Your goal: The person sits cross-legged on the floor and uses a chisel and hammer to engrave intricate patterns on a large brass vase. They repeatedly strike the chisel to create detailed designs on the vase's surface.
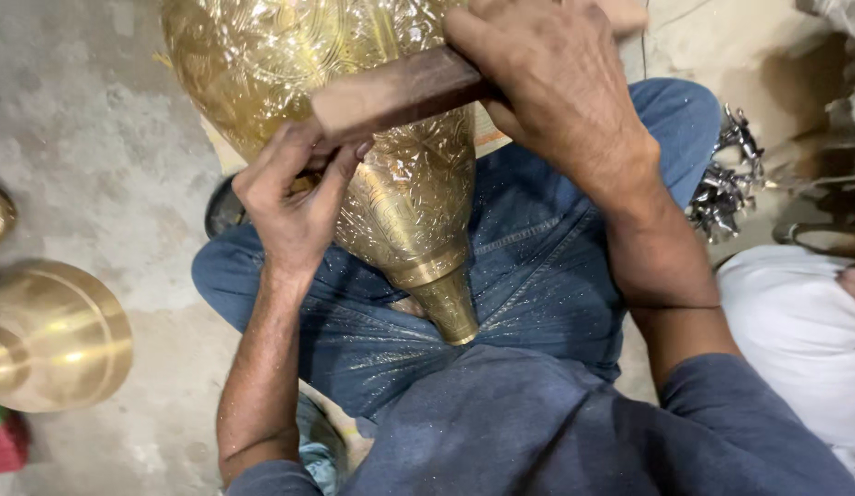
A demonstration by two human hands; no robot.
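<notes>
Brass, engraved, pear-shaped vase (404, 197) lying across blue-jeaned lap (528, 276), narrow neck pointing toward the body. Right hand (560, 87) wrapped tight around brown wooden block (400, 92), pressed onto the vase. Left hand (294, 197) pinching the block's near end. Plain brass dome (55, 335) resting on grey concrete floor (106, 156).
</notes>
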